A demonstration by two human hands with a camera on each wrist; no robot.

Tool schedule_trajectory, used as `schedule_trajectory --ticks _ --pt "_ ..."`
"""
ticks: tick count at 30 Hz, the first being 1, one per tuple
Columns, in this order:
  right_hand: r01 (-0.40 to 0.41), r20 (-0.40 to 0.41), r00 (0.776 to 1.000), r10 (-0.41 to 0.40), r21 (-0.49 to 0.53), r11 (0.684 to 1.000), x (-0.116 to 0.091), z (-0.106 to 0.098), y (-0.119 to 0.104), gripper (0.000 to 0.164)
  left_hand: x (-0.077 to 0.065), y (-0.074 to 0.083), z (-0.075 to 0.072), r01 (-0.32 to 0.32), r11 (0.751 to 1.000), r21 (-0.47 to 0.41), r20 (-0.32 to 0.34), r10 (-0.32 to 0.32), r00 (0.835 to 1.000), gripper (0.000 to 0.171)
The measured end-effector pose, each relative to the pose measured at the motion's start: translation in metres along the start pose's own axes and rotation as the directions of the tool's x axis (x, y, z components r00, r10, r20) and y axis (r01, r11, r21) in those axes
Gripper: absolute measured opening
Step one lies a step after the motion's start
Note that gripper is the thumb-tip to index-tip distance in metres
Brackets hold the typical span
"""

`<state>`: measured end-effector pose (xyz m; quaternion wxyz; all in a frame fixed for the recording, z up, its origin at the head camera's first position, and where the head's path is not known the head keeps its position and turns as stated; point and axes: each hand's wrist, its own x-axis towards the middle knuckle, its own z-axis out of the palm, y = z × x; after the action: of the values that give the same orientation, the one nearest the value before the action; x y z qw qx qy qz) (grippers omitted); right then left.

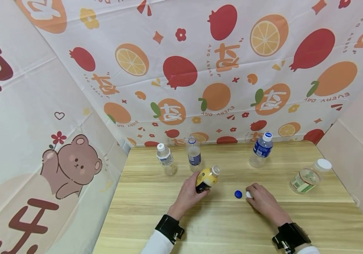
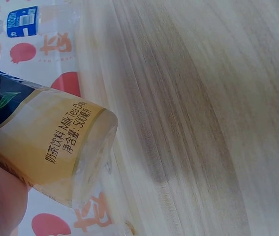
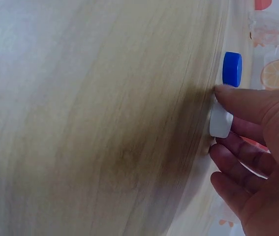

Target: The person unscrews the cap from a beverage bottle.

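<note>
My left hand [image 1: 189, 192] grips a milk tea bottle [image 1: 206, 179] with a yellow and black label, its neck leaning to the right. In the left wrist view, the clear base of this bottle [image 2: 97, 147] shows close to the table surface, with fingers round the label. My right hand [image 1: 262, 199] is down at the table, thumb and fingers pinching a white bottle cap [image 3: 221, 121]. Just beside that cap, to its left in the head view, lies a blue bottle cap [image 1: 238, 194].
Behind the left hand stand a clear bottle with a white cap [image 1: 166, 158] and a blue-labelled bottle [image 1: 194, 154]. Another blue-labelled bottle [image 1: 262, 150] is at the back right. A wide jar with a white lid [image 1: 308, 178] stands near the right edge. Printed cloth [image 1: 181, 70] hangs behind the table.
</note>
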<state>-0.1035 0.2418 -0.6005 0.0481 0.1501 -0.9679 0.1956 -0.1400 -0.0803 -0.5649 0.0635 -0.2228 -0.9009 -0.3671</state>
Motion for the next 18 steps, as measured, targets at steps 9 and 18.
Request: schedule_trajectory --ticks 9,18 --pt "-0.027 -0.071 0.997 0.034 0.088 0.996 0.014 -0.024 -0.02 0.036 0.003 0.005 0.004 -0.024 0.999 -0.038 0.005 0.024 1.0 0.072" --pt "-0.075 -0.152 0.982 0.114 0.241 0.968 0.03 -0.051 -0.061 0.041 0.01 0.018 0.011 0.008 0.998 -0.07 -0.004 -0.009 1.0 0.072"
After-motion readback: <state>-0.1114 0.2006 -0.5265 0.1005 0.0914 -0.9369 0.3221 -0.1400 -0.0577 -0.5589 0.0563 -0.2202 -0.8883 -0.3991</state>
